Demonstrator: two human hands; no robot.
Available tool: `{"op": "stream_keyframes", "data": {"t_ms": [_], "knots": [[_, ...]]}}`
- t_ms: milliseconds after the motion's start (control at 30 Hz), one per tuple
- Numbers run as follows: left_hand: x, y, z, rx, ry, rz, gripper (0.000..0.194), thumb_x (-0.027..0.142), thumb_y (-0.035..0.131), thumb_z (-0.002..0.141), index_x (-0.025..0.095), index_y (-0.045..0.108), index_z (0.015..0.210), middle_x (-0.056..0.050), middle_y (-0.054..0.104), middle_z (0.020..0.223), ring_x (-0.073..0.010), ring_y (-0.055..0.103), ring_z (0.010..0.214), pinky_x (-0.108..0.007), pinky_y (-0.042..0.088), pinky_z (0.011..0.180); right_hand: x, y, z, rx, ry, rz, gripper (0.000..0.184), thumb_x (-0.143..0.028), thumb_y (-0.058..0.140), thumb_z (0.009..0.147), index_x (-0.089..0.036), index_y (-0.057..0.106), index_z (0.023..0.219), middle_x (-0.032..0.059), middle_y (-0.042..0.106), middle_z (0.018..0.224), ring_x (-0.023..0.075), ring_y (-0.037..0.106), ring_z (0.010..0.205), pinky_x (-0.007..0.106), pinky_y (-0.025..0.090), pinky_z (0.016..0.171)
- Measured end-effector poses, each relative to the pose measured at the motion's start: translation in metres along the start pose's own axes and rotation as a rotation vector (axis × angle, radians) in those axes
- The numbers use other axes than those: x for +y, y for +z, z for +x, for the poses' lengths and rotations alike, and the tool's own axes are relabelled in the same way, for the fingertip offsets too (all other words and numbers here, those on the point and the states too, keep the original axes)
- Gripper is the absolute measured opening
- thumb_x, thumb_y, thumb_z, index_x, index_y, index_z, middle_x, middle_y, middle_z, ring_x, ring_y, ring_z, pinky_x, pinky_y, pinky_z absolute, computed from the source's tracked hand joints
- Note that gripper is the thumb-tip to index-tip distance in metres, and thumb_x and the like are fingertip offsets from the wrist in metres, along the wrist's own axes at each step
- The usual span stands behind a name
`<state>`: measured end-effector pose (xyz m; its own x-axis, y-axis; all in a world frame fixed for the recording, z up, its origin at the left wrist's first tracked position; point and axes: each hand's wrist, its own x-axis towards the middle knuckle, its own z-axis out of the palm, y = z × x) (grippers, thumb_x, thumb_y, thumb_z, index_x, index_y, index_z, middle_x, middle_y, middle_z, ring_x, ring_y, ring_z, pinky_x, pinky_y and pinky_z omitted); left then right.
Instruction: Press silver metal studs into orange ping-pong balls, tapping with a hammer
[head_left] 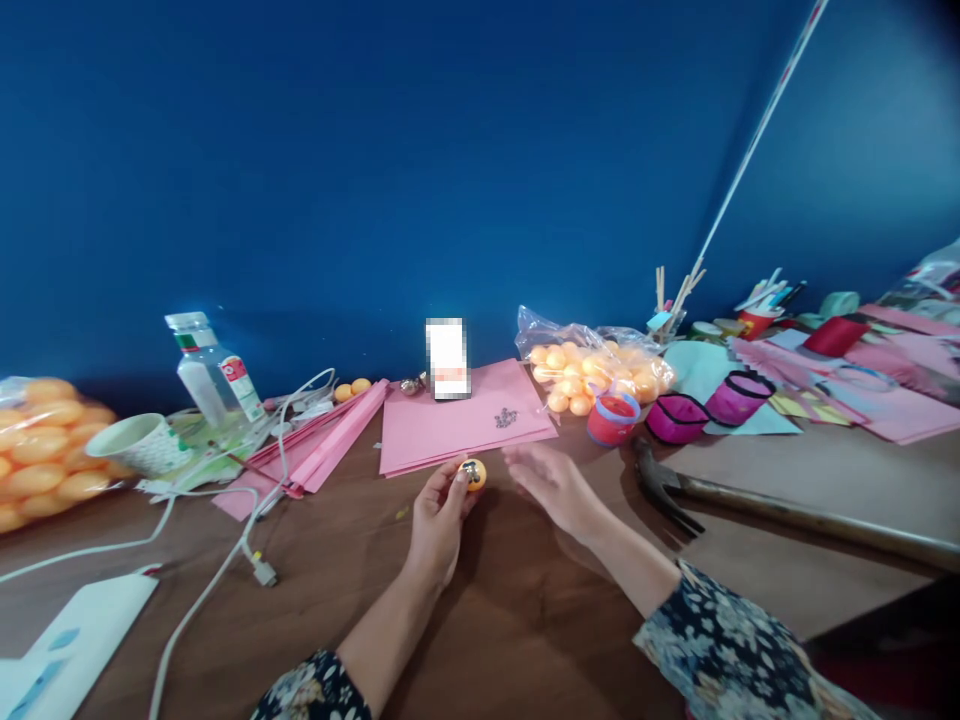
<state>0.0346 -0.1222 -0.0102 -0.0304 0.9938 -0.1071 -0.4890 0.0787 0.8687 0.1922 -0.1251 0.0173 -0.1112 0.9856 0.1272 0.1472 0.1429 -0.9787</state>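
Note:
My left hand (437,525) pinches an orange ping-pong-like ball (478,472) over the brown table. Dark and shiny details show on the ball's upward side; their exact kind is too small to tell. To the right, apart from the ball, my right hand (556,490) reaches in with its fingers stretched out and nothing visible in them. Just beyond both hands lie pink paper sheets (427,435). A small pile of grey metallic bits (505,417) rests on the sheets.
A bag of orange balls (574,375) stands behind a red cup (613,418). A hammer (780,508) lies at right. White cables (217,585), a bottle (214,370) and a paper cup (142,445) occupy the left. A blurred-out upright screen (448,360) stands before the blue wall.

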Motion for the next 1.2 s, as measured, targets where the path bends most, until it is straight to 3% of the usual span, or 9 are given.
{"op": "stream_keyframes", "data": {"t_ms": [167,333,433,567,633,733,833,1000,1200], "knots": [[-0.002,0.000,0.000,-0.031,0.015,-0.030,0.033,0.030,0.063,0.071,0.023,0.062,0.103,-0.004,0.059,0.109,-0.0124,0.058,0.086,-0.031,0.049,0.080,-0.011,-0.051,-0.035,0.160,-0.117,-0.334,0.022,-0.029,0.053,0.080,-0.018,0.058,0.098,0.0064,0.063,0.093,0.0161,0.060,0.081,0.027,0.049,0.072],[-0.002,0.000,-0.001,-0.054,0.022,-0.004,0.029,0.029,0.065,0.070,0.020,0.065,0.097,-0.004,0.063,0.098,-0.0119,0.058,0.085,-0.030,0.047,0.083,-0.021,-0.093,-0.060,0.313,-0.168,-0.593,0.017,-0.027,0.053,0.080,-0.019,0.059,0.094,0.0060,0.062,0.091,0.0154,0.059,0.077,0.026,0.049,0.069],[-0.003,-0.001,-0.001,-0.080,0.026,0.023,0.026,0.028,0.065,0.069,0.019,0.065,0.094,-0.003,0.064,0.092,-0.0123,0.059,0.085,-0.030,0.048,0.083,-0.023,-0.078,-0.060,0.214,-0.146,-0.549,0.017,-0.026,0.051,0.081,-0.020,0.057,0.097,0.0054,0.061,0.091,0.0150,0.059,0.078,0.025,0.049,0.068],[-0.002,-0.001,-0.002,-0.092,0.040,0.048,0.027,0.027,0.066,0.069,0.017,0.064,0.093,-0.004,0.065,0.090,-0.0125,0.060,0.081,-0.028,0.048,0.079,-0.016,-0.020,-0.037,-0.006,-0.194,-0.467,0.029,-0.019,0.056,0.077,-0.022,0.054,0.105,0.0055,0.059,0.096,0.0157,0.058,0.082,0.027,0.049,0.073],[0.001,-0.001,-0.002,-0.089,0.029,0.056,0.029,0.028,0.066,0.068,0.016,0.063,0.095,-0.005,0.066,0.091,-0.0134,0.061,0.081,-0.027,0.048,0.077,-0.010,0.008,-0.020,-0.047,-0.236,-0.416,0.038,-0.014,0.059,0.073,-0.023,0.052,0.109,0.0058,0.057,0.101,0.0166,0.057,0.088,0.029,0.048,0.077],[0.004,-0.001,-0.002,-0.068,0.020,0.008,0.033,0.029,0.065,0.069,0.017,0.062,0.099,-0.006,0.066,0.096,-0.0163,0.062,0.087,-0.029,0.047,0.080,-0.002,0.032,0.003,-0.034,-0.242,-0.288,0.029,-0.014,0.058,0.074,-0.021,0.053,0.102,0.0059,0.058,0.101,0.0163,0.057,0.087,0.029,0.047,0.077],[0.005,0.000,0.000,-0.053,0.028,-0.045,0.037,0.030,0.061,0.073,0.019,0.058,0.107,-0.007,0.064,0.107,-0.0189,0.060,0.095,-0.033,0.046,0.086,0.003,0.038,0.019,-0.057,-0.178,-0.093,0.020,-0.024,0.055,0.078,-0.019,0.054,0.098,0.0051,0.060,0.097,0.0151,0.059,0.081,0.028,0.048,0.073],[0.002,-0.003,0.004,-0.061,0.036,-0.041,0.046,0.026,0.064,0.071,0.021,0.053,0.116,-0.006,0.062,0.112,-0.0190,0.056,0.105,-0.035,0.040,0.095,0.010,0.033,0.027,-0.168,-0.064,0.206,0.028,-0.032,0.056,0.078,-0.019,0.055,0.103,0.0044,0.063,0.096,0.0167,0.059,0.087,0.029,0.047,0.075],[0.000,-0.004,0.004,-0.066,-0.039,-0.066,0.038,0.029,0.063,0.072,0.019,0.058,0.108,-0.006,0.062,0.110,-0.0190,0.057,0.102,-0.034,0.042,0.092,0.016,0.028,0.025,-0.199,0.009,0.318,0.033,-0.035,0.059,0.077,-0.020,0.058,0.106,0.0038,0.065,0.093,0.0172,0.058,0.089,0.031,0.045,0.079]]}}
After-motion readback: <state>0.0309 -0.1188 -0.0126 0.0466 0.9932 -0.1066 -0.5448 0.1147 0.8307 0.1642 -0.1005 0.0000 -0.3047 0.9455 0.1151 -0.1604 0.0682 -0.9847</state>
